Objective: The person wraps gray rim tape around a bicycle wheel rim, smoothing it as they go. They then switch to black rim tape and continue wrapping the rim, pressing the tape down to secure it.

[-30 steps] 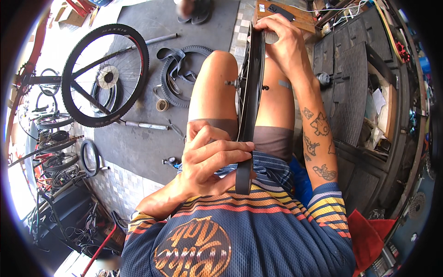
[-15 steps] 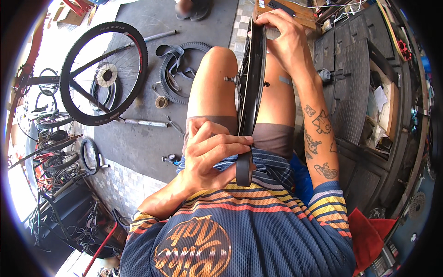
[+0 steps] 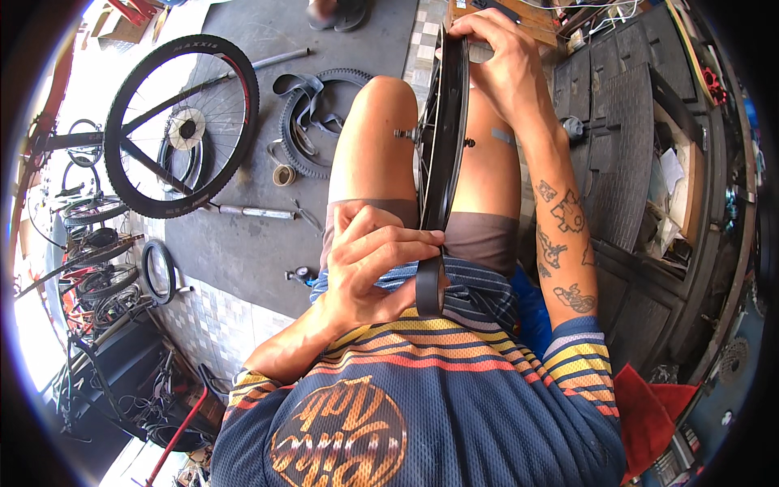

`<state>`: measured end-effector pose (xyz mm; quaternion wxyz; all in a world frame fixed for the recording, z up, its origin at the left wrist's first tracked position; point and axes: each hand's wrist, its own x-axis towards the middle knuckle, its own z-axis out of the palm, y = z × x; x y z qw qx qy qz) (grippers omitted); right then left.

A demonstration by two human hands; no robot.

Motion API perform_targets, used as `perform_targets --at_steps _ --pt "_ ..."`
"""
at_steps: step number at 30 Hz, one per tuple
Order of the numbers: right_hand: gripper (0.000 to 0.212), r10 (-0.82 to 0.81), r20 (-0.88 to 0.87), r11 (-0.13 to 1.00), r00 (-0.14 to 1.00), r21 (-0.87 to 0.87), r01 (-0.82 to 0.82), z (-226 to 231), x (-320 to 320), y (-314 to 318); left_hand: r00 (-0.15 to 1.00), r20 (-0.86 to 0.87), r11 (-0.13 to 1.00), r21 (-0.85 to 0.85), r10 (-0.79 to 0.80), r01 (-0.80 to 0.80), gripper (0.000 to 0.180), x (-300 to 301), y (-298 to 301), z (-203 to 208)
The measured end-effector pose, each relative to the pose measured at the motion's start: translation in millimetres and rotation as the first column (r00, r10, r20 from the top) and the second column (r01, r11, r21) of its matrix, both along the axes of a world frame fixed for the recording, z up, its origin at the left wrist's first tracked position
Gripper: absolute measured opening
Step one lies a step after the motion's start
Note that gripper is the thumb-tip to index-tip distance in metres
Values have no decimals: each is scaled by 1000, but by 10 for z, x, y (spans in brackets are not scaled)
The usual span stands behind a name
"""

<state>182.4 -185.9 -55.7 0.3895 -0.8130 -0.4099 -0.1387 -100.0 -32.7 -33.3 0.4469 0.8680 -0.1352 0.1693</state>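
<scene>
A bare bicycle wheel rim (image 3: 442,174) with spokes and a hub stands edge-on between my thighs, its black channel turned up toward me. At its near end my left hand (image 3: 369,264) is closed on a roll of black tape (image 3: 429,290). The index fingertip presses on the rim where the tape meets it; the roll partly hides the thumb. At the far end of the rim my right hand (image 3: 501,69) grips the edge, fingers curled over the top and thumb at the side. The hub axle (image 3: 406,134) pokes out on both sides between my legs.
To the left stands a bicycle wheel with a tyre (image 3: 182,126) on an upturned frame. On the dark mat lie a loose tyre (image 3: 312,166), an inner tube (image 3: 296,85) and a fork leg (image 3: 260,213). Dark drawers (image 3: 604,170) line the right; a red cloth (image 3: 649,414) hangs nearby.
Almost nothing differs. The rim and both hands sit very slightly higher in view; both grips are the same.
</scene>
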Motion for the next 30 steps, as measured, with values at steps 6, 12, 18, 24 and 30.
perform_targets --at_steps 6,12,18,24,30 --pt "18 -70 31 996 997 60 69 71 -53 33 1000 -2 1000 -29 -12 12 34 7 -4 -38" --pt "19 -68 32 996 997 66 66 89 -71 35 1000 2 999 -38 -11 11 34 23 -5 -80" --pt "16 -62 21 996 998 60 61 84 -57 37 1000 -1 999 -48 -7 7 33 36 -2 -92" --pt "14 -67 8 995 998 70 66 69 -48 52 1000 3 1000 -26 0 0 34 39 -9 -101" --pt "20 -72 18 996 997 45 71 35 -75 20 997 50 998 -26 -51 52 36 61 -15 -140"
